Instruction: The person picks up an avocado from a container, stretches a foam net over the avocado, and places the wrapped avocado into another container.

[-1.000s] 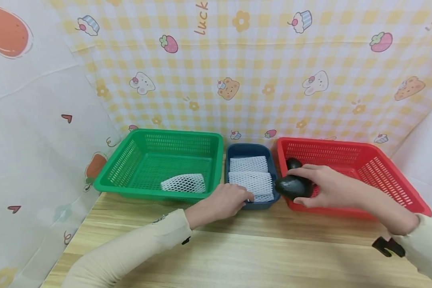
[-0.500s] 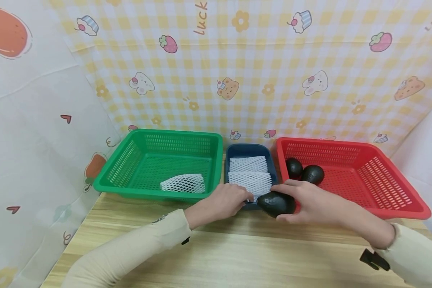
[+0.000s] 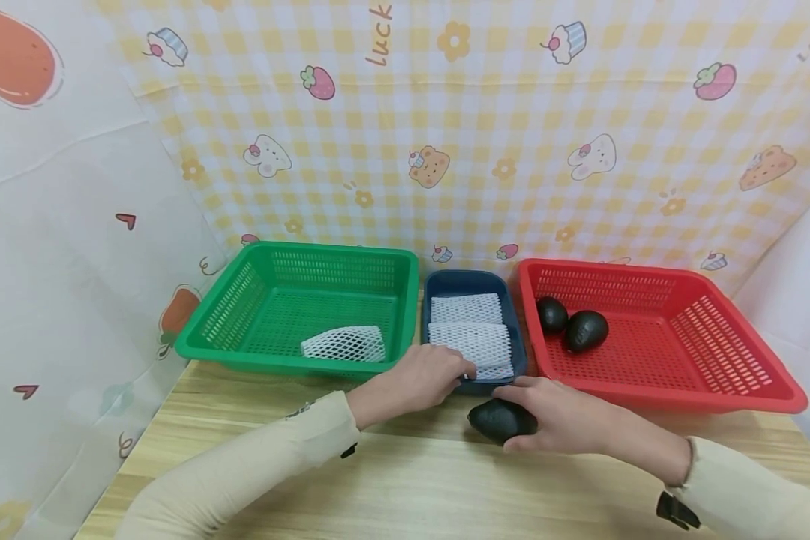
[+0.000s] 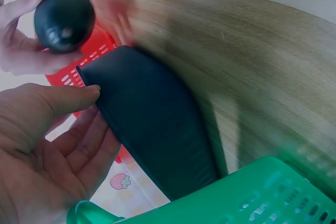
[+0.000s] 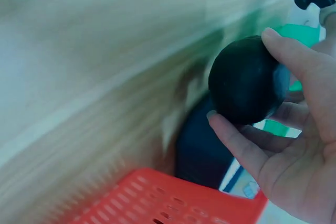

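My right hand (image 3: 560,416) grips a dark avocado (image 3: 498,421) in front of the blue bin (image 3: 468,280), its thumb and fingers spread around the fruit's sides. In the right wrist view the avocado (image 5: 244,80) shows its rounded end. At the bin's near left corner my left hand (image 3: 432,375) pinches the rim, thumb (image 4: 86,97) outside and fingers on the inner side. White foam nets (image 3: 472,342) lie flat inside this bin, partly under the left fingertips. Two more avocados (image 3: 586,331) rest in the left part of the red basket (image 3: 675,397).
Left of the bin stands a green basket (image 3: 297,361) holding a white foam net (image 3: 344,343) that keeps a rounded shape. A wooden table (image 3: 432,480) carries all three containers. Behind them hangs a yellow checked cloth (image 3: 378,165).
The right hand has carried the avocado from over the red basket leftward and toward the person, in front of the bin. The left hand has stayed at the bin's corner.
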Demonstrator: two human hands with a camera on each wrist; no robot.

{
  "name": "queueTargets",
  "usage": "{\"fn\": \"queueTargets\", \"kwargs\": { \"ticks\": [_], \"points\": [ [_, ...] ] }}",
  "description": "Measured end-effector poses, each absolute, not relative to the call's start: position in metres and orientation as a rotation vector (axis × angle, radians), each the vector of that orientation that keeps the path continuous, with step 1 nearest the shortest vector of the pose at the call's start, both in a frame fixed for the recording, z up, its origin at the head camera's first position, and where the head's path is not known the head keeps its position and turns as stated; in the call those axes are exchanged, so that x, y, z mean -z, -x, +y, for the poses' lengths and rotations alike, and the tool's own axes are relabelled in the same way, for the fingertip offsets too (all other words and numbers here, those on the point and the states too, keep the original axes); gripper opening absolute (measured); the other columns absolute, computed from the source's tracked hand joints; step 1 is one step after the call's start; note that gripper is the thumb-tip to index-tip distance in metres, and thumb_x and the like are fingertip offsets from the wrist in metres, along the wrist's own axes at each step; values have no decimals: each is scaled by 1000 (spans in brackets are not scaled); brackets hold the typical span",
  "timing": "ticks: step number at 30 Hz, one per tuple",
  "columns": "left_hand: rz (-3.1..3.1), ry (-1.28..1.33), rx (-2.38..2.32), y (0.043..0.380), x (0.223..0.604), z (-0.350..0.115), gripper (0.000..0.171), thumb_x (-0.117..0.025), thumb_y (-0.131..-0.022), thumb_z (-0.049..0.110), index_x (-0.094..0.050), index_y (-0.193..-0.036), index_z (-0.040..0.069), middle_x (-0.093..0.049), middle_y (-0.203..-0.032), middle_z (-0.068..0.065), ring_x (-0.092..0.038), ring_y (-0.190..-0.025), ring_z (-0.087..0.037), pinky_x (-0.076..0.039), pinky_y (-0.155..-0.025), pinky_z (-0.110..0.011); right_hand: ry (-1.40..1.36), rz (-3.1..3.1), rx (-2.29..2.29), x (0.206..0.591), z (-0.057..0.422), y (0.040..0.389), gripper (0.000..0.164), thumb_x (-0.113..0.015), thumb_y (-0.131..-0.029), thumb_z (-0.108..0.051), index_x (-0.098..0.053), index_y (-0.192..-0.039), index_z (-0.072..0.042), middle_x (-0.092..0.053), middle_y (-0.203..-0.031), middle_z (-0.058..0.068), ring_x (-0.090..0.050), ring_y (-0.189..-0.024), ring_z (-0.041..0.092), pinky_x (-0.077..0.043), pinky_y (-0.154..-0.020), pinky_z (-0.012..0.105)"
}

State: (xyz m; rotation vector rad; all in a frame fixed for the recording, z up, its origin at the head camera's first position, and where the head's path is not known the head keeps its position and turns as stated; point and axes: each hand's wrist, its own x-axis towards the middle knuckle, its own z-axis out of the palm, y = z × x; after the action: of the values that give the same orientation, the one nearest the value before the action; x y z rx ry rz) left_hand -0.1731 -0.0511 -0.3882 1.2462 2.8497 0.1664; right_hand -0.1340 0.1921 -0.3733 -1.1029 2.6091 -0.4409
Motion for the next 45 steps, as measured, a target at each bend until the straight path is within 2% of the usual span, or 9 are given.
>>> {"fn": "queueTargets", "kwargs": {
  "ticks": [10, 18, 21, 27, 33, 39, 42, 45],
  "points": [
    [2775, -1199, -237, 178, 383, -49, 21, -73, -96, 14, -77, -114, 24, -71, -101, 11, -64, -88, -9, -50, -61, -28, 1125, 2528, 447, 387, 192, 135, 69, -83, -82, -51, -66, -131, -5, -65, -120, 3, -61, -101, 15, -54, -83, 35],
    [2645, -1117, -361, 186, 368, -47, 25, -74, -94, 14, -73, -119, 17, -72, -101, 7, -65, -91, -9, -54, -75, -36, 1114, 2509, 434, 385, 190, 140, 69, -85, -79, -47, -67, -130, -5, -67, -118, 2, -60, -99, 15, -54, -81, 35],
    [2666, -1092, -385, 189, 363, -44, 26, -75, -94, 16, -72, -120, 17, -72, -103, 5, -65, -91, -10, -54, -76, -37, 1109, 2514, 429, 385, 190, 140, 70, -86, -78, -47, -67, -130, -5, -67, -118, 2, -61, -99, 15, -54, -81, 35],
    [2820, -1074, -355, 193, 365, -33, 34, -77, -92, 21, -69, -125, 18, -68, -114, 3, -63, -100, -15, -54, -78, -35, 1114, 2520, 432, 385, 191, 140, 69, -88, -77, -43, -67, -130, -6, -67, -119, 2, -61, -102, 16, -54, -84, 37],
    [2950, -939, -249, 195, 370, -25, 57, -80, -90, 31, -58, -142, 23, -58, -134, -3, -55, -117, -25, -53, -89, -42, 1104, 2518, 431, 385, 190, 140, 70, -89, -75, -44, -67, -131, -7, -67, -119, 2, -60, -102, 17, -54, -85, 40],
    [2942, -854, -92, 202, 377, -20, 73, -77, -91, 36, -44, -153, 18, -46, -152, -10, -43, -138, -30, -39, -109, -45, 1102, 2508, 442, 385, 190, 140, 69, -89, -75, -42, -68, -129, -6, -67, -118, 1, -59, -100, 15, -53, -83, 38],
    [2907, -821, -64, 205, 379, -18, 74, -77, -92, 35, -41, -155, 17, -45, -154, -11, -41, -140, -29, -37, -110, -44, 1103, 2500, 447, 385, 190, 141, 69, -89, -75, -42, -68, -129, -6, -67, -119, 1, -59, -101, 15, -53, -83, 37],
    [2894, -814, -79, 207, 381, -17, 64, -74, -94, 26, -46, -151, 16, -55, -144, -11, -52, -130, -28, -45, -103, -44, 1110, 2496, 450, 385, 190, 142, 69, -89, -75, -42, -67, -129, -5, -67, -119, 1, -59, -101, 15, -53, -82, 36]
  ]
}}
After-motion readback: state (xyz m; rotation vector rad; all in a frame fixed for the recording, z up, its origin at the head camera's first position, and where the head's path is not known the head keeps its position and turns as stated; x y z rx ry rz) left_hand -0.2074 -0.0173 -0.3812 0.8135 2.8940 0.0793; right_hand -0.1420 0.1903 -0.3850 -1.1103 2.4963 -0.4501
